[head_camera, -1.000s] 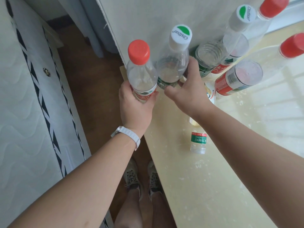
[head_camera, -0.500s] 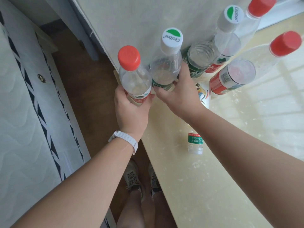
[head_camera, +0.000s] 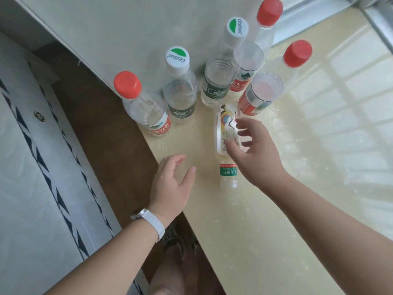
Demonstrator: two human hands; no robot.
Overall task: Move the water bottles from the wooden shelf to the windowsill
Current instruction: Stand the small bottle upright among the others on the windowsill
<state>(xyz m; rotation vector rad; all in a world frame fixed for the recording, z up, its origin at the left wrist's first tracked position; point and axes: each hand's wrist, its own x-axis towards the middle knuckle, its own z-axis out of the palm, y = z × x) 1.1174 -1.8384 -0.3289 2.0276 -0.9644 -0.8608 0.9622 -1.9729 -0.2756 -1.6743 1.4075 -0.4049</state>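
Observation:
Several clear water bottles stand on the pale yellow windowsill against the wall. At the sill's left corner stand a red-capped bottle and a white-and-green-capped bottle. Behind them are another green-capped bottle and two red-capped ones. A small bottle lies on its side in front. My left hand hovers open below the corner bottles, touching nothing. My right hand is open over the lying bottle, fingers spread.
The sill's left edge drops to a brown wooden floor, where my shoes show. A white quilted mattress stands to the left. The window frame runs along the top right.
Both hands have let go of the red-capped and green-capped bottles, which now stand on the sill's corner. The hands have drawn back toward me with fingers apart.

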